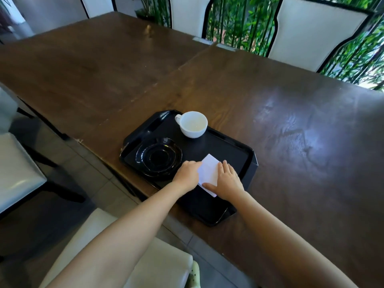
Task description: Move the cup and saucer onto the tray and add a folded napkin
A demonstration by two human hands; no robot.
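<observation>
A black tray (234,148) lies at the near edge of the dark wooden table. On it stands a white cup (193,124) at the far side, empty and upright, apart from the black saucer (159,156) on the tray's left end. A white folded napkin (208,172) lies flat on the tray near its middle. My left hand (187,175) touches the napkin's left edge with closed fingers. My right hand (227,180) rests flat on its right side, thumb across the near corner.
The wooden table (270,113) stretches far and right. White chairs (311,34) stand along its far side before green bamboo. A white seat (16,169) is at left and another chair (145,256) sits below my arms.
</observation>
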